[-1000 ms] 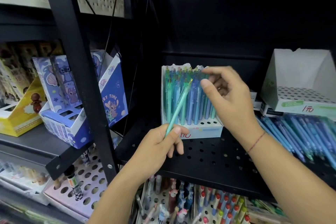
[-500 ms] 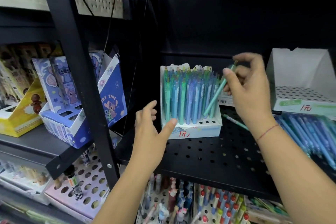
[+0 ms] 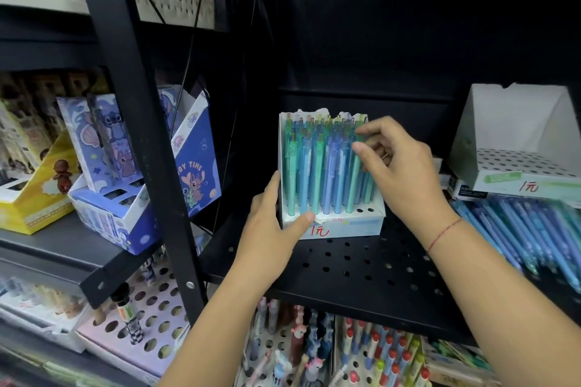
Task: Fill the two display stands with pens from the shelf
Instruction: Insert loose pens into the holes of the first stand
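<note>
A white display stand, nearly full of upright blue and teal pens, sits on the black perforated shelf. My left hand grips the stand's front left corner, thumb on the front face. My right hand pinches the top of a teal pen that stands upright at the stand's right side. A second white stand, with its holes bare, sits at the right. In front of that stand lies a heap of loose blue pens.
A black upright post divides the shelving at the left. Blue cartoon boxes and a yellow box fill the left shelf. Below, more stands with cartoon-topped pens and a pink perforated tray.
My right hand has brought the tilted teal pen down upright into the stand's right side. My left hand has moved from open in front of the stand to gripping its left corner.
</note>
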